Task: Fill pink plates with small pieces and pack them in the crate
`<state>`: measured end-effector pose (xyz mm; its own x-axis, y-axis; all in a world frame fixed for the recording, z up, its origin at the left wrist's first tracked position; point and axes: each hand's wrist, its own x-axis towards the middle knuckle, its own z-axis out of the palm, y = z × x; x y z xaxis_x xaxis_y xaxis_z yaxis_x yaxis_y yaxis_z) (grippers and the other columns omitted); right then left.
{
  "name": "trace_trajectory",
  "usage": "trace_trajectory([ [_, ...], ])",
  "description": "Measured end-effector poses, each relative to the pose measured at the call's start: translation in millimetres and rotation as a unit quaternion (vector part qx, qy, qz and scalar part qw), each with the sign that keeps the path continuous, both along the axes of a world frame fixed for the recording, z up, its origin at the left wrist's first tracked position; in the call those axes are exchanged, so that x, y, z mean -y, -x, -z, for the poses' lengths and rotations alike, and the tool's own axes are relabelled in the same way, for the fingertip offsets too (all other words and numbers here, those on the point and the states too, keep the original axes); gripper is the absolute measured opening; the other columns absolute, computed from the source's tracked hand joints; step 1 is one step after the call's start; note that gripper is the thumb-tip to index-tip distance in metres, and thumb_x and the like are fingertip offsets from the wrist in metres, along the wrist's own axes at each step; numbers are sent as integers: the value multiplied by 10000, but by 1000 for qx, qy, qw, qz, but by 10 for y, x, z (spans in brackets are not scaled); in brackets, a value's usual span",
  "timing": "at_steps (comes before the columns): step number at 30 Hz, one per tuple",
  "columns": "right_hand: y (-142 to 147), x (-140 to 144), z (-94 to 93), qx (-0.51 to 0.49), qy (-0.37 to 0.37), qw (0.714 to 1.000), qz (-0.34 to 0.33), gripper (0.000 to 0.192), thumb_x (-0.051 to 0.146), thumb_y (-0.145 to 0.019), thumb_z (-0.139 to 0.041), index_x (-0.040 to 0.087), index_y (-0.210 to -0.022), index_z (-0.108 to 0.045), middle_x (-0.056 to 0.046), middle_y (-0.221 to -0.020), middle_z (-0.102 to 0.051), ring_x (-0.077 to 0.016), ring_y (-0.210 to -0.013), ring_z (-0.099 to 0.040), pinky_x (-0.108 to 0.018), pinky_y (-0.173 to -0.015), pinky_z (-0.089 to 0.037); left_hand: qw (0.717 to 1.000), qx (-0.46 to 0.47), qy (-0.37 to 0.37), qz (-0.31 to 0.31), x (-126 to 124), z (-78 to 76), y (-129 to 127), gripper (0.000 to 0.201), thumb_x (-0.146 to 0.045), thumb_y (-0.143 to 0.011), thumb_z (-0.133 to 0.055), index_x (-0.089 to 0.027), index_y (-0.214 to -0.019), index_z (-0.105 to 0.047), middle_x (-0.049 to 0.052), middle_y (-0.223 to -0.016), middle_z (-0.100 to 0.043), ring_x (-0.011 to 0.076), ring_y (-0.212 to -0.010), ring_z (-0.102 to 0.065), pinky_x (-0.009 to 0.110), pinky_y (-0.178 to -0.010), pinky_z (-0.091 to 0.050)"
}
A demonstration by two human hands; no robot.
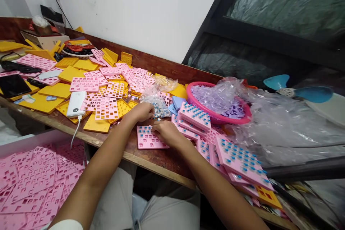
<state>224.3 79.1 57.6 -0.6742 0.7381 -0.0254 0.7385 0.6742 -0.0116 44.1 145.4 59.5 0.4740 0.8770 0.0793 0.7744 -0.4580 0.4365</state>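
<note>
A pink board (151,143) with square cut-outs lies at the table's front edge, small blue pieces filling part of its upper rows. Over its upper right side is my right hand (167,132), fingers pinched down; whatever they hold is hidden. My left hand (142,112) is just behind the board, its fingers curled at a pile of small blue and white pieces (161,108). I cannot make out what is in them. The pile spills from a clear plastic bag (152,95). To the right, more pink boards (195,115) set with blue pieces are stacked.
A pink basket (192,106) of purple parts stands behind the stacks, beside clear plastic bags (269,125) and a blue fan (314,93). Yellow panels (55,90), pink grids and a white power bank (76,103) cover the left. A bin (29,136) of pink grids sits lower left.
</note>
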Motion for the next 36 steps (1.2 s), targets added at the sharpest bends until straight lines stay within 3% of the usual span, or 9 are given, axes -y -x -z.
trace_trajectory([
  [5, -52, 29, 50, -50, 3, 999, 17, 212, 116, -881, -579, 235, -910, -752, -34, -1027, -749, -190, -870, -674, -259, -698, -386, 998, 40, -54, -4, 669, -114, 93, 184, -262, -907, -547, -176, -913, -710, 85, -933, -714, 210, -861, -638, 285, -766, -463],
  [10, -147, 133, 103, -130, 35, 991, 11, 162, 276, -901, -684, 202, -1039, -726, -49, -1010, -741, -182, -913, -667, -256, -764, -429, 990, 113, -82, -37, 1347, 333, 124, 247, -324, -989, -428, -237, -1030, -656, 77, -1054, -649, 219, -980, -624, 329, -861, -492],
  [14, -89, 191, 139, -131, 11, 991, 31, 147, 290, -892, -707, 184, -993, -722, -49, -1015, -731, -181, -926, -656, -256, -765, -438, 981, 159, -101, -47, 1385, 655, 172, 260, -377, -979, -439, -258, -1111, -628, 76, -1100, -654, 243, -1030, -633, 371, -906, -512],
  [19, -169, 451, -55, -167, -36, 984, 47, 131, 304, -924, -678, 195, -991, -707, -43, -1016, -725, -181, -931, -657, -270, -799, -455, 979, 163, -118, -40, 1284, 720, 244, 235, -454, -943, -481, -287, -1017, -630, 52, -1058, -690, 257, -956, -669, 375, -829, -548],
  [22, -629, 840, -382, -264, -85, 958, 77, 162, 344, -965, -623, 205, -1013, -691, -42, -1017, -727, -167, -954, -651, -269, -850, -464, 979, 153, -134, -33, 1295, 720, 258, 259, -465, -958, -456, -290, -1014, -639, 54, -1085, -700, 262, -987, -673, 374, -837, -545],
  [25, -1470, 1141, -710, -334, -182, 895, 230, 207, 370, -971, -591, 196, -1010, -695, -64, -1012, -731, -184, -925, -654, -287, -830, -481, 977, 147, -149, -37, 1340, 710, 237, 282, -464, -975, -429, -286, -1026, -641, 54, -1107, -705, 263, -1021, -670, 375, -855, -537],
  [30, -2822, 1133, -868, -142, -140, 873, 446, 109, 264, -852, -697, 169, -881, -742, -79, -871, -750, -207, -805, -675, -287, -736, -469, 976, 140, -154, -70, 1381, 724, 212, 315, -492, -971, -425, -265, -1035, -633, 68, -1051, -719, 281, -990, -682, 385, -832, -541],
  [33, -3011, 1093, -855, -69, -155, 860, 481, 147, 238, -862, -652, 183, -943, -762, -103, -965, -763, -228, -897, -690, -299, -779, -475, 973, 169, -132, -82, 1372, 754, 223, 313, -475, -968, -441, -249, -1095, -616, 82, -1086, -713, 279, -991, -679, 393, -847, -540],
  [36, -2630, 1043, -909, -130, -208, 879, 409, 212, 289, -906, -592, 188, -997, -756, -100, -1009, -758, -223, -882, -689, -315, -799, -490, 971, 198, -122, -62, 1383, 738, 215, 285, -444, -962, -473, -247, -1077, -643, 81, -1092, -701, 263, -1022, -662, 385, -890, -535],
])
